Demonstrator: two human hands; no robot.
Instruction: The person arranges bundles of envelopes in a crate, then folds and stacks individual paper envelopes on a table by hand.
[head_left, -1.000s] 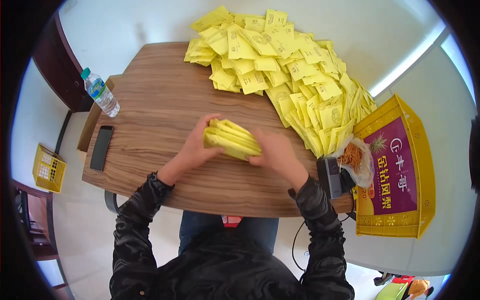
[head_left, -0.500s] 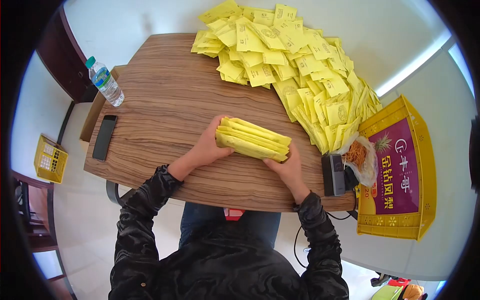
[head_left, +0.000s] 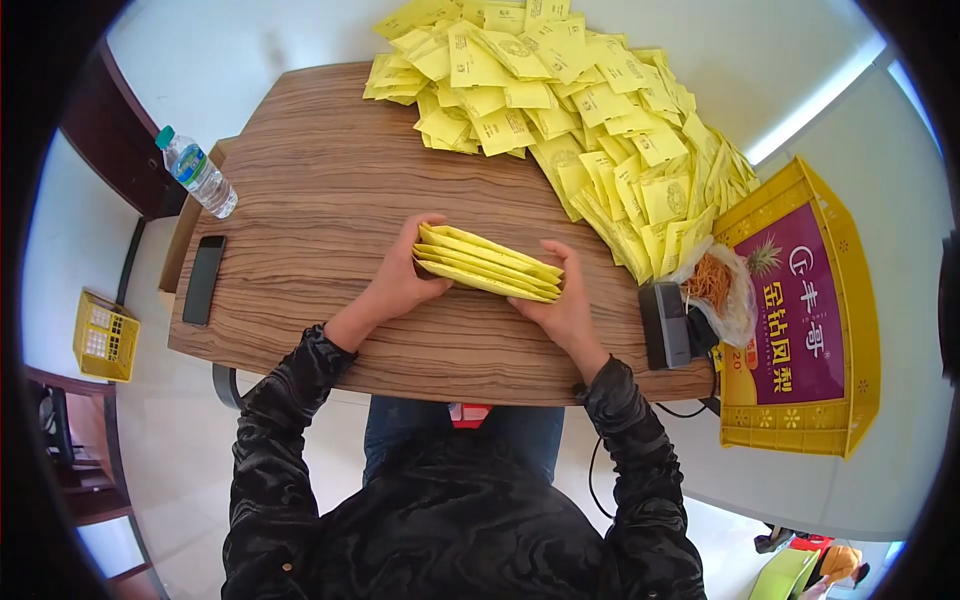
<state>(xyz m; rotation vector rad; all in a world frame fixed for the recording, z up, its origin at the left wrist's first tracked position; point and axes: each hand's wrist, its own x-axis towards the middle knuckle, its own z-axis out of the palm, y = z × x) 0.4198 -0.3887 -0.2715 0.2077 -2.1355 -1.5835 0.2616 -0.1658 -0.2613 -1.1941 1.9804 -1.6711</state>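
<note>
yellow packet bundle (head_left: 487, 264) held above the wooden surface (head_left: 320, 150); fingers of left hand (head_left: 398, 280) pinching one end, fingers of right hand (head_left: 568, 308) spread from thumb, cupping the other. beyond, a heap of yellow packets (head_left: 600, 110) near a plastic bag of orange strands (head_left: 715, 290).

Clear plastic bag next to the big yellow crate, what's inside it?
Inside the clear plastic bag is a tangle of thin orange-brown strands, possibly rubber bands. The upper strands cover whatever is at the bottom, so that can't be seen.
</note>
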